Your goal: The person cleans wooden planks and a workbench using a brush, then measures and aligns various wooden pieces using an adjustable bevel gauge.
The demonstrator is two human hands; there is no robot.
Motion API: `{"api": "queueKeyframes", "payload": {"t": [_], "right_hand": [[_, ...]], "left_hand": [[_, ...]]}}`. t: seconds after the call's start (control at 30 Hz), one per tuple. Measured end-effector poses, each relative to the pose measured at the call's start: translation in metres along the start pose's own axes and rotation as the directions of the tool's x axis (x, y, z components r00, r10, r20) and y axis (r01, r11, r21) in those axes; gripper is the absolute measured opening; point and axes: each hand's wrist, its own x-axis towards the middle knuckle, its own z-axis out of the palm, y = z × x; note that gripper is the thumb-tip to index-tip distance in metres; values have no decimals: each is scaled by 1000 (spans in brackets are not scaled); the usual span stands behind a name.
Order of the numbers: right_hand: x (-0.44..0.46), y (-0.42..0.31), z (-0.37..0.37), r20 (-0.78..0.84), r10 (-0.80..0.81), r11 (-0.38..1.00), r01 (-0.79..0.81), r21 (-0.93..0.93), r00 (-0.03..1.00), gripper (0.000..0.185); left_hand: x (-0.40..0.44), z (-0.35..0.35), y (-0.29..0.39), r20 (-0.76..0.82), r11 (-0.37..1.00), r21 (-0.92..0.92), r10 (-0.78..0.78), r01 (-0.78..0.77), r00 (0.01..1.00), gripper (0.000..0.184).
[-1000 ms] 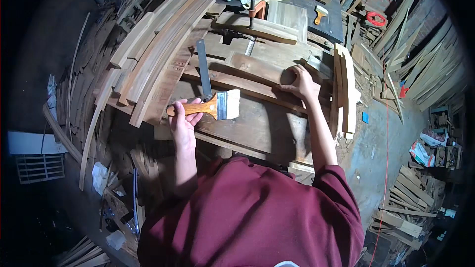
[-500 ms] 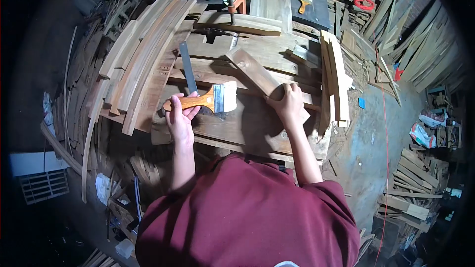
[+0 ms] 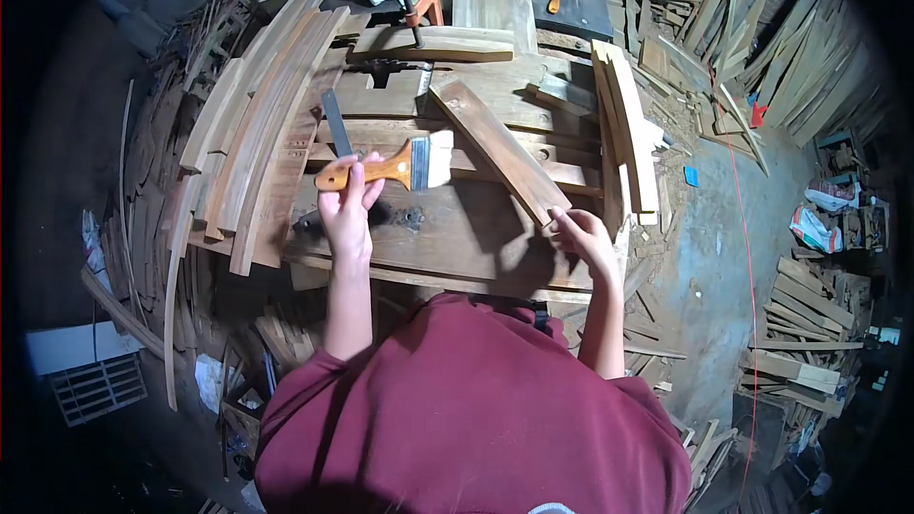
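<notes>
**A wooden board and paintbrush are meeting over the table**

We are seeing the wooden board slanting over the table, its near end pinched in our right grip; we are judging it stiff, fairly light and best held by both long edges. Our left grip is pinching the paintbrush by its likely smooth handle, softer bristles pointing right. Farther out, wooden strips are crowding the table's left, long boards are edging its right, and a clamp is standing beyond; the near side is offering most room.
</notes>
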Motion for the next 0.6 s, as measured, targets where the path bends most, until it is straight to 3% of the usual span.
{"api": "queueKeyframes", "payload": {"t": [0.1,0.17,0.2,0.23,0.27,0.3,0.33,0.43,0.5,0.57,0.6], "right_hand": [[1,11,18,43,23,900,-39,434,999,25],[3,19,33,115,-21,760,-59,648,993,21],[6,27,39,128,12,760,-92,643,992,20],[2,27,46,193,-27,771,-102,629,981,18],[-3,29,55,193,-15,756,-115,645,981,15],[-8,32,60,206,-13,766,-123,632,979,15],[-12,35,64,218,-10,775,-130,618,976,16],[-21,34,65,227,55,792,-181,583,972,18],[-22,33,62,245,53,798,-188,573,968,19],[-24,33,61,260,51,804,-194,562,964,20],[-23,31,61,271,52,810,-199,551,961,20]], "left_hand": [[14,28,10,143,995,68,59,-70,988,14],[20,53,9,388,968,129,149,-214,910,14],[16,68,4,459,963,99,179,-251,870,13],[20,73,-12,591,845,216,286,-490,754,10],[10,82,-13,706,777,258,254,-574,661,8],[5,91,-14,807,780,153,256,-607,532,9],[1,94,-9,846,759,292,78,-581,527,13],[21,114,14,882,667,418,-134,-617,453,18],[55,126,-1,889,620,408,-103,-670,446,18],[96,139,-20,886,454,435,-62,-778,459,19],[115,146,-28,868,453,458,-45,-764,494,18]]}}
